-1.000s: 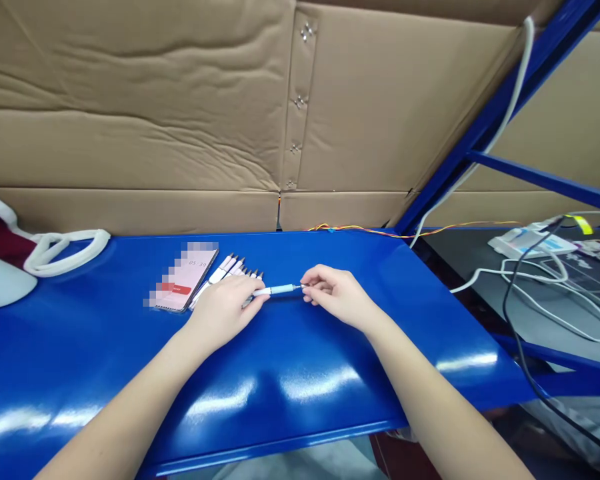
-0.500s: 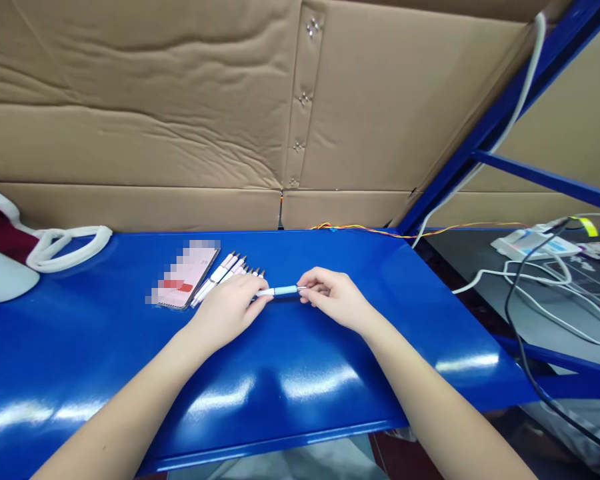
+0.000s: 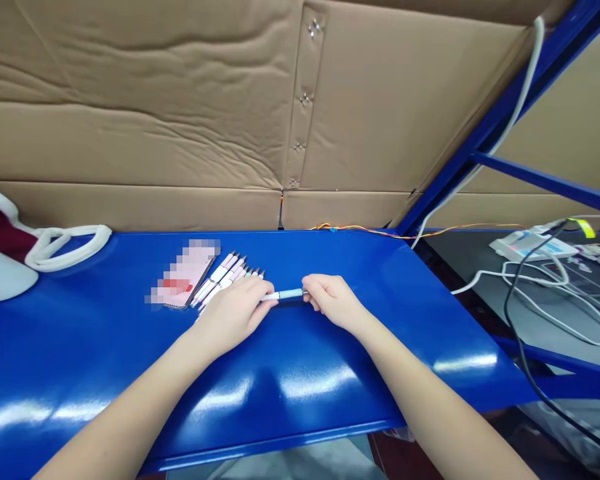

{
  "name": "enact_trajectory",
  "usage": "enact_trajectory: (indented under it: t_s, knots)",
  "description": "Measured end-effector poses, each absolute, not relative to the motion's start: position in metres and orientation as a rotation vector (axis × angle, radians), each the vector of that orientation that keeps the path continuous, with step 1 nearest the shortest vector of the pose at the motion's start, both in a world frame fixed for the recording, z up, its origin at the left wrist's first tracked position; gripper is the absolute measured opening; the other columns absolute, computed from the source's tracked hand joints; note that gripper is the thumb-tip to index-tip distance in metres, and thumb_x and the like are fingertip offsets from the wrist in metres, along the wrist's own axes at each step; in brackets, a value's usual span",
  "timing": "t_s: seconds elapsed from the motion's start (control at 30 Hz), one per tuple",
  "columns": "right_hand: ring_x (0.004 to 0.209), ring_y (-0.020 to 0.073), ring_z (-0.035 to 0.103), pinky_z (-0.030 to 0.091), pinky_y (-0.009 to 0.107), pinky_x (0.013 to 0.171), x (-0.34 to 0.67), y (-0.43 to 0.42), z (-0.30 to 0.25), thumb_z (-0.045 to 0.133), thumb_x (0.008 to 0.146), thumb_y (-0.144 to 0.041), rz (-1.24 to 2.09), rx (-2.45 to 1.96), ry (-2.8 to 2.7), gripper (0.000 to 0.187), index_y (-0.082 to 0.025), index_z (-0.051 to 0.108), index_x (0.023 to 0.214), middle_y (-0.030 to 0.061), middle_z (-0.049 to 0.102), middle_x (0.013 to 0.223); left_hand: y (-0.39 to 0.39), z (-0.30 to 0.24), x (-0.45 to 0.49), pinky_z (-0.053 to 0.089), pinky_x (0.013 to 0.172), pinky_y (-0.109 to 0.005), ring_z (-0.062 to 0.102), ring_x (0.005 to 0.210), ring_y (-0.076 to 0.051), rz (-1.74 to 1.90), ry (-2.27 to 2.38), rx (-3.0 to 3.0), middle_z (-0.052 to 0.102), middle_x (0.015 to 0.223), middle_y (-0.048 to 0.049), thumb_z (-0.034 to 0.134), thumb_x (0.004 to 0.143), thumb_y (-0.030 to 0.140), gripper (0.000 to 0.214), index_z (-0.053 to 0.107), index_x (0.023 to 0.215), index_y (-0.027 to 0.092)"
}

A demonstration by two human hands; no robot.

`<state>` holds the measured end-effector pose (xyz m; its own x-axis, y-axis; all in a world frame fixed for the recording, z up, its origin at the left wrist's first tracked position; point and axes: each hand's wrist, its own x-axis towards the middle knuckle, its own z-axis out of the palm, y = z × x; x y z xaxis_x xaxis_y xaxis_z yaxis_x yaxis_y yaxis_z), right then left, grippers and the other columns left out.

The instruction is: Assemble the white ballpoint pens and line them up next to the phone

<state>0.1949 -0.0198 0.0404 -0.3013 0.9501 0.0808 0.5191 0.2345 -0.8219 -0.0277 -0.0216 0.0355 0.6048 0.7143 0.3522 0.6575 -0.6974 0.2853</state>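
Note:
A slim pen [image 3: 290, 293] with a white end and a pale blue barrel lies level between my two hands, just above the table. My left hand [image 3: 240, 310] is closed on its white end. The fingertips of my right hand [image 3: 333, 300] pinch its other end, where a narrow metallic tip shows at the fingers. Beyond my left hand, several white and pink pens [image 3: 223, 273] with dark tips lie side by side, partly hidden by that hand. Left of them is a flat pink pack [image 3: 187, 270], blurred by pixelation.
The blue table [image 3: 130, 347] has a raised front edge, with a cardboard wall [image 3: 205, 133] behind it. A white and dark red object [image 3: 5, 253] stands at far left. On the right are a blue frame post [image 3: 480, 140], a grey surface and loose cables [image 3: 555, 293].
The pen and both hands have shifted slightly to the right. The fingers of my right hand have turned and curled more tightly around the pen's end.

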Motion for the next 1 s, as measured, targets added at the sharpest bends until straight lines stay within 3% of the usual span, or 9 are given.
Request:
enact_trajectory:
  t_s: [0.13,0.3,0.5,0.57,0.67,0.83,0.9,1.0]
  knots:
    - [0.055,0.0083,0.054,0.042,0.021,0.051,0.1995,-0.0214,0.0469,0.054,0.082,-0.035,1.183,-1.222,-1.792,0.021,-0.02,0.051,0.096,-0.0006,0.06,0.078,-0.0218,0.0359,-0.0273,0.044,0.071,-0.03,0.056,0.079,-0.018,0.688,1.181,2.679,0.06,0.086,-0.0037,0.039,0.094,0.031,0.02,0.055,0.093,0.018]
    - [0.054,0.0087,0.056,0.042,0.021,0.052,0.1992,-0.0205,0.0474,0.049,0.084,-0.029,1.185,-1.261,-1.839,0.011,-0.018,0.049,0.079,-0.0009,0.06,0.068,-0.0223,0.035,-0.0266,0.044,0.072,-0.03,0.056,0.08,-0.018,0.668,1.17,2.689,0.06,0.087,-0.0037,0.041,0.093,0.03,0.018,0.055,0.093,0.019]
    - [0.065,0.0124,0.063,0.045,0.022,0.056,0.1979,-0.0204,0.0439,0.056,0.079,-0.025,1.238,-1.199,-1.809,0.013,-0.019,0.05,0.089,0.0016,0.067,0.077,-0.023,0.0367,-0.027,0.044,0.07,-0.029,0.056,0.079,-0.018,0.672,1.19,2.656,0.06,0.086,-0.0034,0.038,0.094,0.031,0.021,0.055,0.091,0.019]
    - [0.065,0.0128,0.063,0.046,0.023,0.058,0.1983,-0.0204,0.0435,0.052,0.083,-0.028,1.22,-1.217,-1.83,0.01,-0.018,0.051,0.083,0.0032,0.068,0.076,-0.0229,0.0373,-0.0272,0.044,0.071,-0.029,0.056,0.079,-0.018,0.682,1.181,2.665,0.06,0.086,-0.0035,0.038,0.094,0.032,0.022,0.055,0.092,0.019]
    - [0.051,0.0108,0.056,0.043,0.024,0.054,0.1994,-0.02,0.0437,0.042,0.089,-0.037,1.157,-1.319,-1.911,0.027,-0.018,0.051,0.072,0.0008,0.062,0.058,-0.023,0.0378,-0.0267,0.044,0.071,-0.03,0.056,0.078,-0.018,0.683,1.179,2.68,0.06,0.085,-0.0038,0.037,0.094,0.032,0.023,0.055,0.092,0.019]
    - [0.063,0.0106,0.055,0.043,0.023,0.059,0.2028,-0.0198,0.0465,0.055,0.082,-0.03,1.08,-1.238,-1.937,0.015,-0.02,0.051,0.092,-0.0006,0.06,0.075,-0.0233,0.0387,-0.0265,0.044,0.071,-0.03,0.057,0.08,-0.018,0.69,1.189,2.657,0.061,0.086,-0.0037,0.038,0.094,0.032,0.022,0.055,0.091,0.018]
    - [0.066,0.011,0.055,0.043,0.023,0.061,0.2033,-0.0197,0.0462,0.051,0.085,-0.029,1.064,-1.246,-1.964,0.01,-0.02,0.051,0.088,-0.0004,0.06,0.076,-0.0231,0.0388,-0.0268,0.044,0.072,-0.03,0.057,0.08,-0.018,0.697,1.188,2.649,0.061,0.086,-0.0036,0.038,0.094,0.032,0.022,0.055,0.091,0.018]
    - [0.063,0.0112,0.053,0.042,0.025,0.063,0.2031,-0.0194,0.0447,0.038,0.092,-0.035,1.044,-1.302,-2.024,0.027,-0.018,0.052,0.075,-0.0006,0.058,0.067,-0.0226,0.0384,-0.0272,0.044,0.073,-0.03,0.057,0.081,-0.018,0.694,1.185,2.655,0.061,0.087,-0.0037,0.038,0.094,0.032,0.022,0.055,0.091,0.019]
